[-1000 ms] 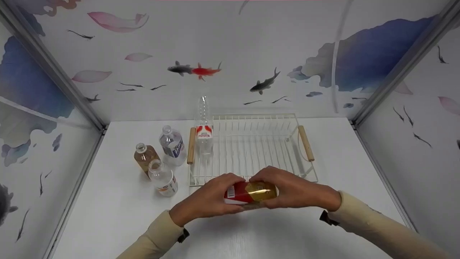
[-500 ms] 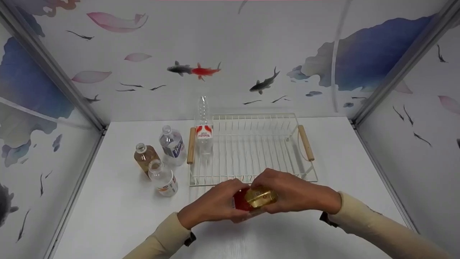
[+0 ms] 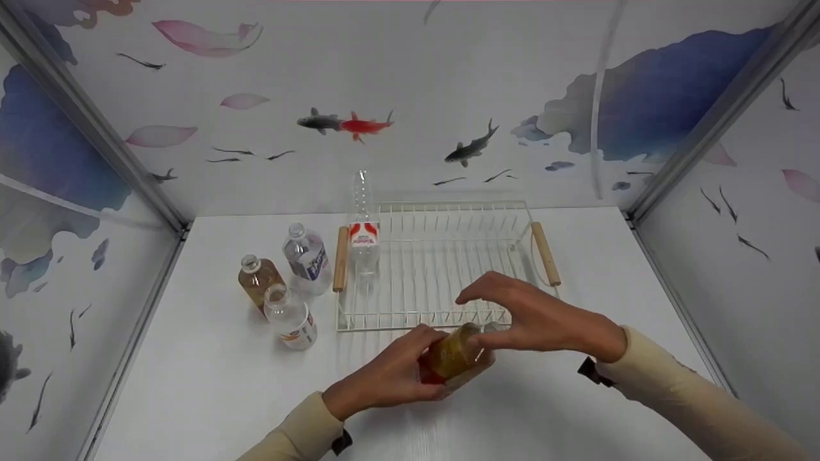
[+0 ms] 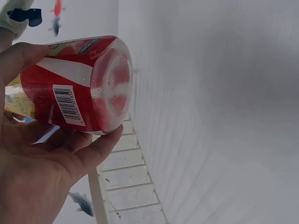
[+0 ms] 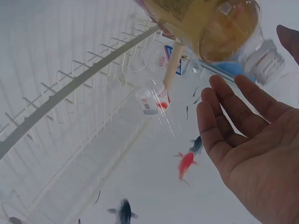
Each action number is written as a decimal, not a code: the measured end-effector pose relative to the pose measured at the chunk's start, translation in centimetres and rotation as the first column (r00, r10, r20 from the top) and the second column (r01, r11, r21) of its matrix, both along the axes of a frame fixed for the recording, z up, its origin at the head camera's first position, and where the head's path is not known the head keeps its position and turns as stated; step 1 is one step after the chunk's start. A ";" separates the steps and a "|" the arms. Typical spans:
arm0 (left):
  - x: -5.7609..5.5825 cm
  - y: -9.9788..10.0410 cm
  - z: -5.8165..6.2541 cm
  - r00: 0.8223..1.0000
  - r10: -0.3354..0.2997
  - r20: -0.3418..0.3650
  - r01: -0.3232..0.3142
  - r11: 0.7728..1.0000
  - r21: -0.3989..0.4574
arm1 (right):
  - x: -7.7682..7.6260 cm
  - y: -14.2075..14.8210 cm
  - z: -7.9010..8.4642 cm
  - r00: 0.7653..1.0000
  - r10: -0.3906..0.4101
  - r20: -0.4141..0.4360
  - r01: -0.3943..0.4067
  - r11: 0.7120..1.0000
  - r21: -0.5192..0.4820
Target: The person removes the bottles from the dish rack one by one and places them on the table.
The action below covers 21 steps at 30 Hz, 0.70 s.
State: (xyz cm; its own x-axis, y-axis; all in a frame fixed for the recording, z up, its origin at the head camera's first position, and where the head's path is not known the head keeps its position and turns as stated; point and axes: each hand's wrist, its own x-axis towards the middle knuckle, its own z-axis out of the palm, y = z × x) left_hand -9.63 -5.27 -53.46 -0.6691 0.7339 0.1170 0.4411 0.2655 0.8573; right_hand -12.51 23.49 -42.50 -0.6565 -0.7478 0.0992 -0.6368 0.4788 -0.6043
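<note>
My left hand grips a plastic bottle around its lower part, over the white table in front of the rack. A red, gold and white wrap covers the bottle; a barcode and its clear base face the left wrist view. The bottle is tilted, with its neck toward my right hand. In the right wrist view, the clear shoulder and neck stick out past the gold part of the wrap. The fingers of my right hand are spread and gently bent beside the neck, holding nothing.
A white wire dish rack with wooden handles stands behind my hands. A clear bottle with a red-and-white label is at its left side. Left of the rack stand a brown bottle, a blue-labelled bottle and another clear bottle.
My right hand has let go of the bottle's gold end and moved up and right, fingers spreading. In my left hand, the bottle has turned so its clear neck shows.
</note>
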 end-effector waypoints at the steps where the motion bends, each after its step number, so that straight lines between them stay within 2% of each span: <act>1: 0.1 0.0 -0.3 1.000 0.001 0.015 -0.001 1.000 0.019 | -0.3 0.1 0.2 1.000 -0.008 -0.006 0.008 1.000 -0.004; 4: 0.2 0.2 -1.3 0.998 0.002 0.055 -0.006 0.998 0.065 | -1.0 0.4 0.6 0.999 -0.041 -0.010 0.041 0.999 -0.020; 9: 0.3 0.6 -3.1 0.997 0.010 0.082 -0.019 0.993 0.119 | -2.1 0.8 0.5 0.996 -0.079 -0.047 0.076 0.995 -0.065; 14: 0.4 1.0 -4.9 0.998 0.011 0.067 -0.022 0.985 0.174 | -3.0 1.2 0.1 0.992 -0.118 -0.048 0.113 0.989 -0.091; 21: 0.5 1.7 -6.4 0.998 0.037 0.045 -0.045 0.979 0.197 | -4.0 1.8 -0.4 0.984 -0.171 -0.047 0.166 0.981 -0.098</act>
State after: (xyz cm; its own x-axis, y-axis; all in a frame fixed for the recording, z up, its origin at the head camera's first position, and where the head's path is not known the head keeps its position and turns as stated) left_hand -9.17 -3.60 -59.90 -0.7055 0.6705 0.2293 0.3969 0.1058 0.9117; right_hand -16.53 25.29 -42.93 -0.7638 -0.6127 0.2030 -0.5855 0.5251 -0.6177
